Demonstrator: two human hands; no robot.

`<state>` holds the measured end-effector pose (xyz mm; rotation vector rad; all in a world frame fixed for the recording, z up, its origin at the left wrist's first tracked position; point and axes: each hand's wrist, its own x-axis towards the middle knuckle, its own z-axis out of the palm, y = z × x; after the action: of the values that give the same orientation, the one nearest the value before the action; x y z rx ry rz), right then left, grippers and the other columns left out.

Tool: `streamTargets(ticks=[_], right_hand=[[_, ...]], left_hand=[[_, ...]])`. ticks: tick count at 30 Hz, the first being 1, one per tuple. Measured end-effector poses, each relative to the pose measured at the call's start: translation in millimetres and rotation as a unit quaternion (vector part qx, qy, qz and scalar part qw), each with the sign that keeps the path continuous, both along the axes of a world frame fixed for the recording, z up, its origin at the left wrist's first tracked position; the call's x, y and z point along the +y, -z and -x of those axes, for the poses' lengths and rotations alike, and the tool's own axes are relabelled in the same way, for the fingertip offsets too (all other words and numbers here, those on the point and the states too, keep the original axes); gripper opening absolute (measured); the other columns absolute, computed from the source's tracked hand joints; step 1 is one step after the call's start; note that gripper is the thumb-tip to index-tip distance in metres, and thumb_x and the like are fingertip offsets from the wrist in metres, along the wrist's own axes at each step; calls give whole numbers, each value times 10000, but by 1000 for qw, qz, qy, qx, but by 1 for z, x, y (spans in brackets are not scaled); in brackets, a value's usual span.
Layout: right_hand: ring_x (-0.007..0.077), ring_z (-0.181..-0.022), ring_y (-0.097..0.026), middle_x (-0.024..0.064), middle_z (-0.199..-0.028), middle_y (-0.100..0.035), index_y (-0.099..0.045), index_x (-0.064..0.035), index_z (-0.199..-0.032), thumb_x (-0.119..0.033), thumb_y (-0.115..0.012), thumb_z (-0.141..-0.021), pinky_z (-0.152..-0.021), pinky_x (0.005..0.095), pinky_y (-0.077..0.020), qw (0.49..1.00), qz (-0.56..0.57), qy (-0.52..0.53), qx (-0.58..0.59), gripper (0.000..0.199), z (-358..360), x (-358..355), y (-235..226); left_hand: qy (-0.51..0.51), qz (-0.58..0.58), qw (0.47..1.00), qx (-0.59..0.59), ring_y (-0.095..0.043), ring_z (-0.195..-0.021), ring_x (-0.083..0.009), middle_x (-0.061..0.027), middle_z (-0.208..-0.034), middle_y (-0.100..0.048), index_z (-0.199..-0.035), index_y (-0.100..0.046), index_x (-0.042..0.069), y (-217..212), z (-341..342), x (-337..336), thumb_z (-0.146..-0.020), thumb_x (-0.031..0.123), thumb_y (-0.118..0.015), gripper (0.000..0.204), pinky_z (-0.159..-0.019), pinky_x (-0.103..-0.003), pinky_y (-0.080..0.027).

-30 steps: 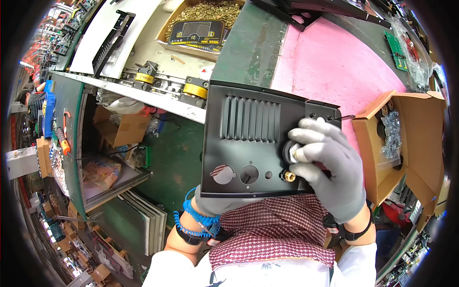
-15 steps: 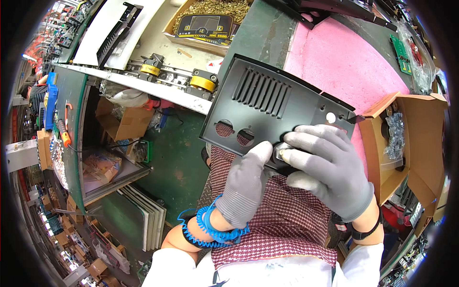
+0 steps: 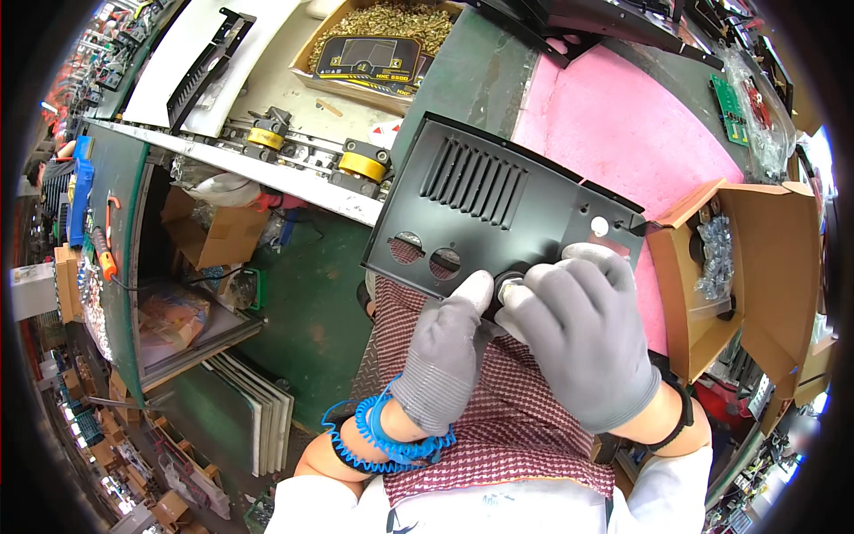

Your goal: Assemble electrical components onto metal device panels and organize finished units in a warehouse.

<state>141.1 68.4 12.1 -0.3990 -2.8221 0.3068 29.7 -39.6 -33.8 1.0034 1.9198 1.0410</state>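
Note:
A black sheet-metal panel (image 3: 550, 209) with a row of vent slots and round holes lies tilted in front of me, its far side by the pink foam. My left hand (image 3: 438, 356), gloved in grey, is closed on the near edge, thumb on top and fingers hidden beneath. At that edge sits a round black fitting with a silvery centre (image 3: 508, 287). My gloved right hand (image 3: 583, 343) closes its fingertips around this fitting and partly covers it. Two round cutouts (image 3: 427, 255) left of the fitting show my checked apron (image 3: 498, 400) through them.
Pink foam sheet (image 3: 623, 116) covers part of the green bench. An open cardboard box (image 3: 765, 276) with bagged hardware stands right. Beyond the panel are a tray of brass-coloured small parts (image 3: 391, 22) and a rail with yellow-ringed fixtures (image 3: 363, 165). A blue coiled cord (image 3: 378, 427) circles my left wrist.
My right hand has turned and drawn its fingers in closer around the round fitting. The panel and both hands appear slightly left and lower in the picture. My left hand keeps its hold.

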Motion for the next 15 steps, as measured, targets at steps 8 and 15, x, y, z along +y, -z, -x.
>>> streamTargets(ticks=[8, 15], right_hand=[[211, -852, -551, 43, -891, -559, -615, -59, -874, -135, -602, -720, -845, 369, -403, 998, 66, -14, 16, 172, -2, 8, -4], [200, -787, -520, 23, -808, -513, -614, -76, -886, -126, -583, -716, -789, 371, -402, 1000, 2, 0, -2, 180, -2, 1, 2]], left_hand=[[-14, -52, 998, 28, -632, -790, -364, -226, -895, -627, -1169, -513, -64, 19, -4, -7, -771, -82, -615, 411, -683, -372, -507], [-11, -111, 993, 37, -639, -802, -364, -242, -915, -627, -1228, -478, -85, 30, -8, -12, -734, -105, -626, 517, -691, -377, -513]])
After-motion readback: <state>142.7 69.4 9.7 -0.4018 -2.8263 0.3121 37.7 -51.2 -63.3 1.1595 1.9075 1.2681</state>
